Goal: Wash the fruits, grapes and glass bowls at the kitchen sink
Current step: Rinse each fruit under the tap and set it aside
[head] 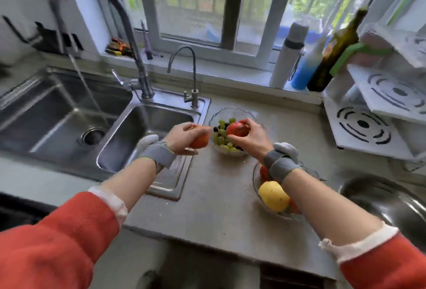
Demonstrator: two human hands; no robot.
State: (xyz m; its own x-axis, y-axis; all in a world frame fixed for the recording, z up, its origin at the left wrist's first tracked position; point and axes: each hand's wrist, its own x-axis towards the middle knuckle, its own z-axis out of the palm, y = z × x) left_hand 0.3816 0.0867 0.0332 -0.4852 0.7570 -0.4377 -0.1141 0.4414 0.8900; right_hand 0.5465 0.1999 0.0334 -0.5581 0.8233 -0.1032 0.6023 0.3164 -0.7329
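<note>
- My left hand [184,136] grips an orange-red fruit [201,141]; my fingers [196,127] curl over its top and my thumb sits beneath it, so the fruit shows on the right side of my palm.
- This fruit hangs above the steel rim between the small sink basin [147,127] and the tabletop [214,196], just left of the grape bowl.
- My right hand [250,138] holds a red fruit [237,129], my fingers wrapped round its top and right side, thumb reaching under it.
- The red fruit is directly over the glass bowl of grapes [230,113], touching or nearly touching the green and dark grapes [221,138]; I cannot tell which.
- The two fruits are near each other but apart, with grapes showing in the gap.
- A second glass bowl [255,180] stands on the tabletop nearer to me, under my right forearm, holding a yellow fruit [273,195] and some red ones partly hidden by my arm.
- The tall faucet [129,33] is swung over the large left basin [46,113], and a stream of water [85,86] falls toward the drain [93,135].
- Both wrists carry grey straps; my sleeves are orange-red.
- Bottles stand on the window sill to the right.
</note>
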